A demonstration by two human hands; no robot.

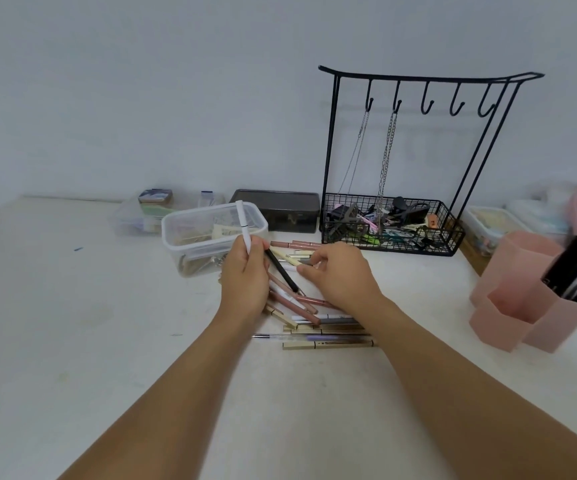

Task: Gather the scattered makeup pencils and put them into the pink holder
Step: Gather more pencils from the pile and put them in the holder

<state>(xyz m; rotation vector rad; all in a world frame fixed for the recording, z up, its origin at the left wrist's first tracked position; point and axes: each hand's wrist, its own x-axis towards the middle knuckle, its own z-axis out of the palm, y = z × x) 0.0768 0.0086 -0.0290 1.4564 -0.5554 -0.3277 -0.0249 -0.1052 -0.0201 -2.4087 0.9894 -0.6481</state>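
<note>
Several makeup pencils (pixel 318 332), pink, cream, white and black, lie scattered in the middle of the white table. My left hand (pixel 245 275) is closed around a white pencil (pixel 243 223) that points up, and a black pencil (pixel 282 270) that slants down to the right. My right hand (pixel 340 271) rests over the pile, its fingertips pinching a grey and cream pencil (pixel 302 260). The pink holder (pixel 519 306) stands at the right edge, apart from both hands, with dark items in its rear compartment.
A clear plastic box (pixel 207 233) stands just behind my left hand. A dark case (pixel 280 209) and a black wire rack (pixel 394 223) with hanging chains and a basket of clips stand at the back. More clear containers (pixel 488 226) sit far right.
</note>
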